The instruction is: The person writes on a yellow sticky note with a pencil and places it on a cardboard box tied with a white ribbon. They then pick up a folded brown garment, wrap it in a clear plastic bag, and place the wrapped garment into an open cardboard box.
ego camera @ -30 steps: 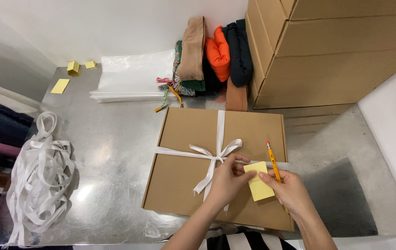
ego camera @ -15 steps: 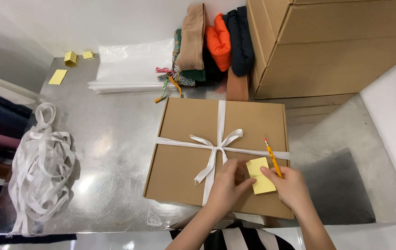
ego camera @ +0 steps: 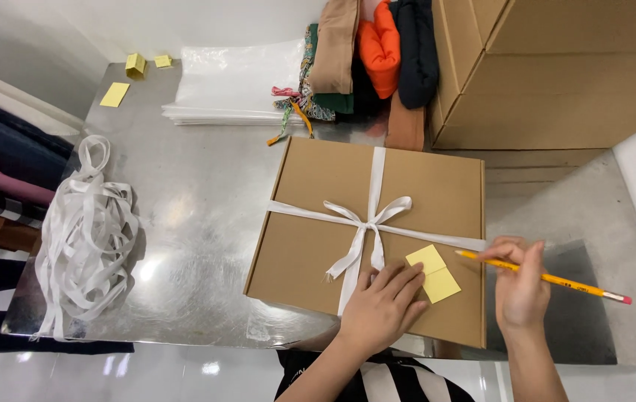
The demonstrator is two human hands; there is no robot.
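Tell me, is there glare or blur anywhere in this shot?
Head view: the metal table throws soft white glare left of the box; the left hand and the right hand with the pencil look sharp, no motion blur; the hands cast only faint shadows; the table edges bow slightly, a wide-lens effect.

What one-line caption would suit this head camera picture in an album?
Left hand steadies a yellow sticky note on a ribbon-tied cardboard box; right hand holds a yellow pencil.
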